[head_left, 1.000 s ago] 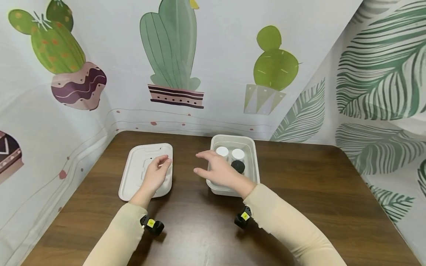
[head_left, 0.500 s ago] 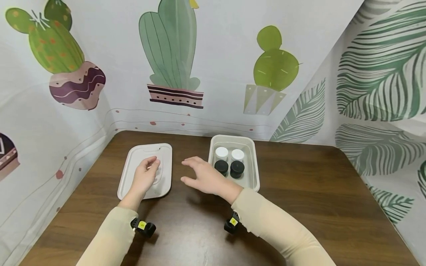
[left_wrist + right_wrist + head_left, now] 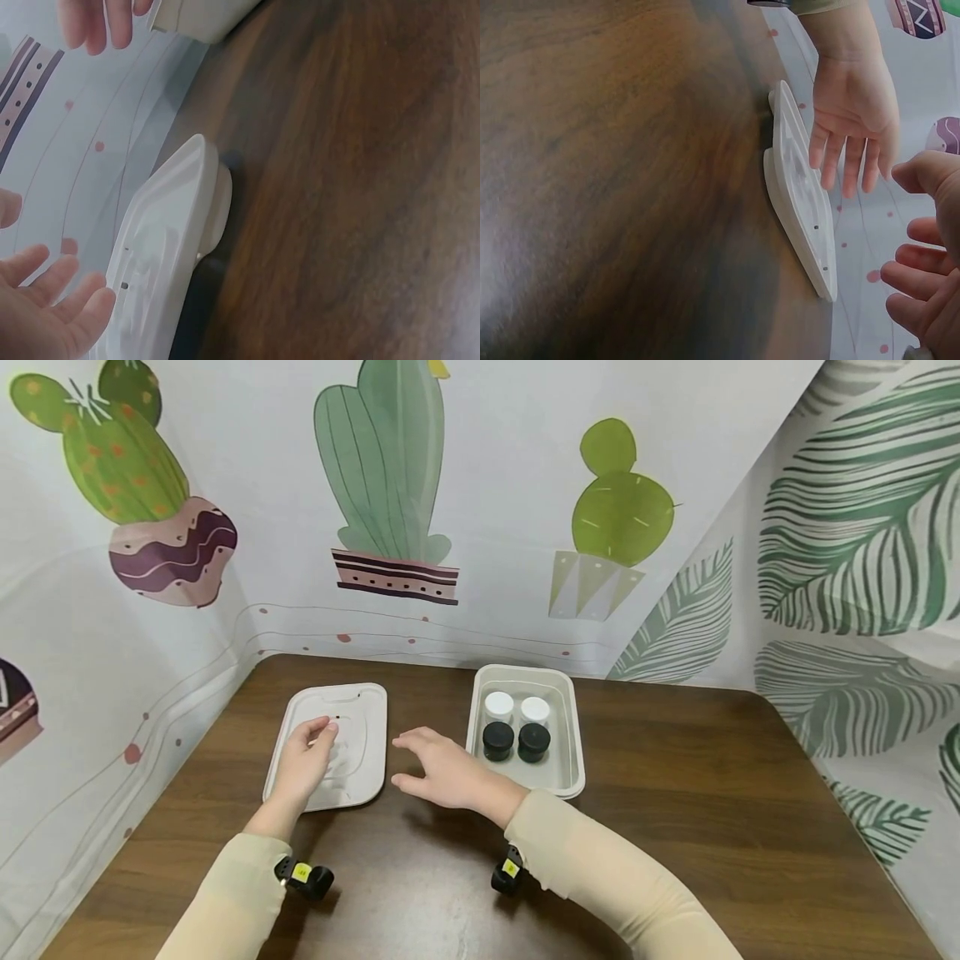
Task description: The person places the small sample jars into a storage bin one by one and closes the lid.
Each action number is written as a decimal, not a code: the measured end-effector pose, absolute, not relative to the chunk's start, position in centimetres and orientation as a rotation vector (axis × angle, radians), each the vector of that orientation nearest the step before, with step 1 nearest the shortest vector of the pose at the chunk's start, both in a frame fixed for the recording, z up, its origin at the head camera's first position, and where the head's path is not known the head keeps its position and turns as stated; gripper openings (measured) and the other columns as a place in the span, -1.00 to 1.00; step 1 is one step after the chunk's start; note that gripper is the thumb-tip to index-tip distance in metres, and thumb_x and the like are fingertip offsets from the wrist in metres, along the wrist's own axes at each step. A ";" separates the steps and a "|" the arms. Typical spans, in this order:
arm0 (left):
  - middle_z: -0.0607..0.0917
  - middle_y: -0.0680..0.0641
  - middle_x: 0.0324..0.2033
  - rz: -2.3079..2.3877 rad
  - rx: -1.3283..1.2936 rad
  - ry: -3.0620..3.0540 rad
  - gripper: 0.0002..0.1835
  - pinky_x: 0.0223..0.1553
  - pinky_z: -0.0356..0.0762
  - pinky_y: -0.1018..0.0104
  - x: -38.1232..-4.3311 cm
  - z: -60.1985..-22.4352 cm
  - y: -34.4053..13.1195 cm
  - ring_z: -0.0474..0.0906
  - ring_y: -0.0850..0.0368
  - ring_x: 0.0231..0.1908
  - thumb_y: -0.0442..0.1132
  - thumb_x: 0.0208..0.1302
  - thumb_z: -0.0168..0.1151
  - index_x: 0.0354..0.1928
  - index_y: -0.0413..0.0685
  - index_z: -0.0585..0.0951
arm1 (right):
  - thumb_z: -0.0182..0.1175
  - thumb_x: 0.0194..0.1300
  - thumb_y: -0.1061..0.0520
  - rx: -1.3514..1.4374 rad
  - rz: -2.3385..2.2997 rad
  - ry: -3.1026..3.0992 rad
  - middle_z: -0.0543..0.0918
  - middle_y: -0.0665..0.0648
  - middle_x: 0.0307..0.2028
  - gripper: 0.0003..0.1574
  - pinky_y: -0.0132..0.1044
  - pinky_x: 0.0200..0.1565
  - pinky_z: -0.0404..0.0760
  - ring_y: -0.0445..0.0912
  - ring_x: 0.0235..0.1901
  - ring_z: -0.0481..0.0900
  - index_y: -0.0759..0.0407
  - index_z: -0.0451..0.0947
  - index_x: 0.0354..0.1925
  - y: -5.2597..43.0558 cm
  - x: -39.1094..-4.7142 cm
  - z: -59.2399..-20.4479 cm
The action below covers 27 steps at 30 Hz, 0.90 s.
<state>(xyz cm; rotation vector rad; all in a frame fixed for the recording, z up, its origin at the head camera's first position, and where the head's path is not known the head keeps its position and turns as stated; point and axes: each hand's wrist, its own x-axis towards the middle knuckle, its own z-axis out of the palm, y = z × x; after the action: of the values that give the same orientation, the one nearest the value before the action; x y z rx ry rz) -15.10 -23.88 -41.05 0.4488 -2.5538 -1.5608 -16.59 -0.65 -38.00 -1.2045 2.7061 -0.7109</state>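
My left hand point(image 3: 302, 766) hovers over the left part of a white plastic lid point(image 3: 351, 781), its fingers loosely bent and holding nothing. In the right wrist view the left hand point(image 3: 855, 105) hangs with its fingers straight above the lid point(image 3: 799, 180). My right hand point(image 3: 446, 772) is between the lid and a light grey plastic box point(image 3: 579, 735), thumb and fingers spread apart with nothing between them. Inside the box stand two jars with white caps, one a white-capped jar point(image 3: 535, 708), and in front of them two black-capped jars, one a black-capped jar point(image 3: 533, 740).
The brown wooden table point(image 3: 675, 777) carries the lid at left and the box at centre back. A white cloth point(image 3: 510, 510) printed with cacti and leaves rises behind the table and along its sides. Each wrist wears a small black camera, such as the left camera point(image 3: 307, 875).
Both hands have moved to the left. The right hand has come away from over the box, uncovering the jars, and the left hand has shifted from the lid's right part to its left.
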 end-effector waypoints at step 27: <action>0.28 -0.33 0.32 -1.506 0.555 -2.495 -0.40 0.26 0.24 -0.06 -14.3 -41.0 -26.1 0.26 -0.26 0.27 -0.01 0.43 -0.14 0.33 -0.30 0.24 | 0.17 0.25 -0.12 -1.149 -0.743 2.640 0.43 0.15 0.25 -0.23 -0.34 0.27 0.35 -0.09 0.26 0.38 0.20 0.29 0.30 -3.1 -15.8 -40.1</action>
<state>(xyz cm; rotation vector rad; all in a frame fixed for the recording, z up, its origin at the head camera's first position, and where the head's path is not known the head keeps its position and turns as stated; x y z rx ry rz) -14.33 -26.15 -41.05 0.5548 -2.4955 -1.5055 -15.79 -3.10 -40.12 -1.1490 2.6402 -0.7427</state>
